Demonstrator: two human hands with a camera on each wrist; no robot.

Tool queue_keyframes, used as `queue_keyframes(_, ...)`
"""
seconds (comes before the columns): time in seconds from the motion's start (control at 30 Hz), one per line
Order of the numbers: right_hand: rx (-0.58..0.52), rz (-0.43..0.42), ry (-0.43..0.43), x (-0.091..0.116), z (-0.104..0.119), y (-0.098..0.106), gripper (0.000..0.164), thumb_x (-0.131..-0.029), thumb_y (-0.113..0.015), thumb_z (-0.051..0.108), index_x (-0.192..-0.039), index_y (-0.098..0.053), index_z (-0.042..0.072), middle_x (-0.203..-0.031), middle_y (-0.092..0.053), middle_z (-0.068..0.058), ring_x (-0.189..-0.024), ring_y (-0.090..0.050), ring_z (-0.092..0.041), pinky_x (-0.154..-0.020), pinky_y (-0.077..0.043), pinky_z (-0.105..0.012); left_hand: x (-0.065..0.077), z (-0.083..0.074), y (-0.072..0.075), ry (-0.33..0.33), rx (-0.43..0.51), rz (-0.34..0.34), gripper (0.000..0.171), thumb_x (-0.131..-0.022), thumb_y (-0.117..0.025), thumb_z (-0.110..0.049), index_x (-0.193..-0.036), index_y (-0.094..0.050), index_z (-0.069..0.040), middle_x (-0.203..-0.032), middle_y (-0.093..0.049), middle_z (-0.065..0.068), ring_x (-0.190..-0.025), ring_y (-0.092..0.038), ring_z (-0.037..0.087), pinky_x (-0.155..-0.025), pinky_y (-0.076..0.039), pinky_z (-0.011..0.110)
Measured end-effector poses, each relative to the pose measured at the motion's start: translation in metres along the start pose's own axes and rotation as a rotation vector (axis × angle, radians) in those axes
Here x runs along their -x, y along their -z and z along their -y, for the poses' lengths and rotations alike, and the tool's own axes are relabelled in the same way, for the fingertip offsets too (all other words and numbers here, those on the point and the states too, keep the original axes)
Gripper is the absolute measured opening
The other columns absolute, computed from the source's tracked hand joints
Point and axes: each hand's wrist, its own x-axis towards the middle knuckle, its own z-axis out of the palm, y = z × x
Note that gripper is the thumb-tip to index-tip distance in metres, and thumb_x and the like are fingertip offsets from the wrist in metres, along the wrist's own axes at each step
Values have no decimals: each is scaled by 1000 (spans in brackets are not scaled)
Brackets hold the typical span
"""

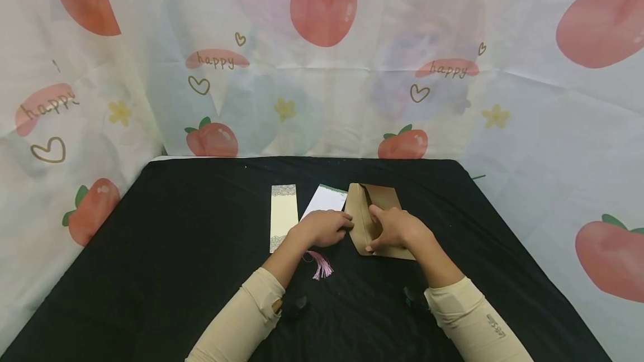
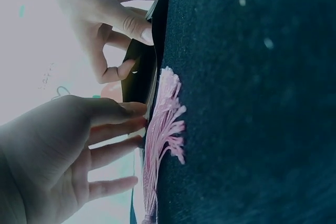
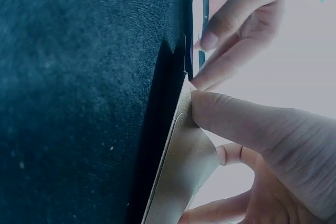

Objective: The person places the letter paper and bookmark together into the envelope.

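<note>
Head view: brown envelope [image 1: 359, 214] on black-draped worktop [image 1: 201, 239], between 4 and 5 o'clock of centre. Right hand [image 1: 399, 228] pinches it; left hand [image 1: 324, 228] sits at its 9 o'clock. White card [image 1: 324, 199] at left hand's 12, cream card [image 1: 284, 211] at 10, pink tassel [image 1: 322, 266] at 6. Left wrist: left hand's fingers spread, tips by envelope edge. Right wrist: right hand's thumb and fingers grip envelope.

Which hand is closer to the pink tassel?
Left. The left hand is just beyond the pink tassel, while the right hand is farther off to the right, at the brown envelope.
</note>
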Motion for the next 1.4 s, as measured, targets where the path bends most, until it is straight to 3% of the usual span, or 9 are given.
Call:
queue_keyframes(0.17,8,-4,2,0,0,0,61,-75,-93,45,-105,-53,12,-79,-56,-7,-69,-56,-26,-61,-44,-40,-1,1,2,12,0,-58,32,-106,-57,-20,-135,-71,-19,-138,-64,-5,-124,-61,14,-99,-50,37)
queue_keyframes(0.57,20,2,-6,-4,-2,0,62,-74,-93,45,-109,-53,12,-80,-56,-6,-70,-58,-25,-62,-46,-41,0,8,4,30,31,-98,34,-107,-58,-21,-139,-68,-17,-141,-61,-1,-128,-58,16,-103,-48,36)
queue_keyframes(1.4,5,3,9,-2,-1,-1,63,-74,-94,45,-110,-53,12,-84,-56,-6,-75,-58,-26,-65,-47,-43,13,50,-1,239,164,-82,40,-104,-64,-23,-142,-63,-13,-148,-56,8,-138,-50,24,-109,-43,43)
